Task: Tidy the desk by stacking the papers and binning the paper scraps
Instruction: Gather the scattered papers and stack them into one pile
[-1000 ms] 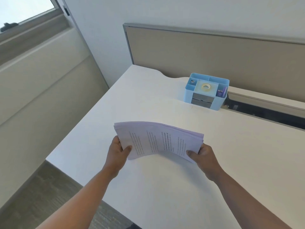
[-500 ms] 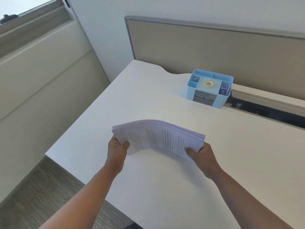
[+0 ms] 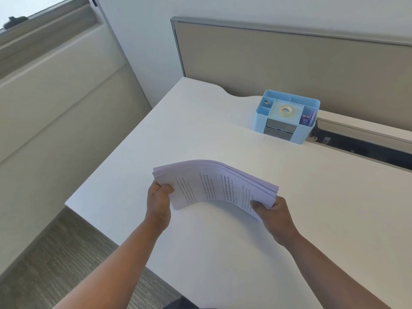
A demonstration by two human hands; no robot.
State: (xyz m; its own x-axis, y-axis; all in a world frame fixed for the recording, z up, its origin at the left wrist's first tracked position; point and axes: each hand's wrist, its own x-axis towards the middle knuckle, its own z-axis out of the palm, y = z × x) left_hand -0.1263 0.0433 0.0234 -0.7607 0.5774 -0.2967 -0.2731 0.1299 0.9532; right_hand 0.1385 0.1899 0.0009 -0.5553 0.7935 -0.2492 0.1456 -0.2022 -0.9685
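Observation:
A stack of printed papers (image 3: 214, 184) arches upward above the white desk (image 3: 200, 134), held by both short ends. My left hand (image 3: 159, 204) grips its left end, thumb on top. At the right end my right hand (image 3: 273, 214) grips the stack the same way, thumb lying on the printed top sheet. The sheets' edges are slightly fanned at the right end. No paper scraps are in view.
A light blue desk organiser (image 3: 287, 115) with a tape roll and small clips stands at the back by the beige partition (image 3: 289, 63). The desk's left edge drops to grey carpet (image 3: 55, 264). A cable gap (image 3: 367, 150) runs along the back right.
The stack bows a little more in the middle and sits slightly lower in the frame. Both hands keep their grip on its ends.

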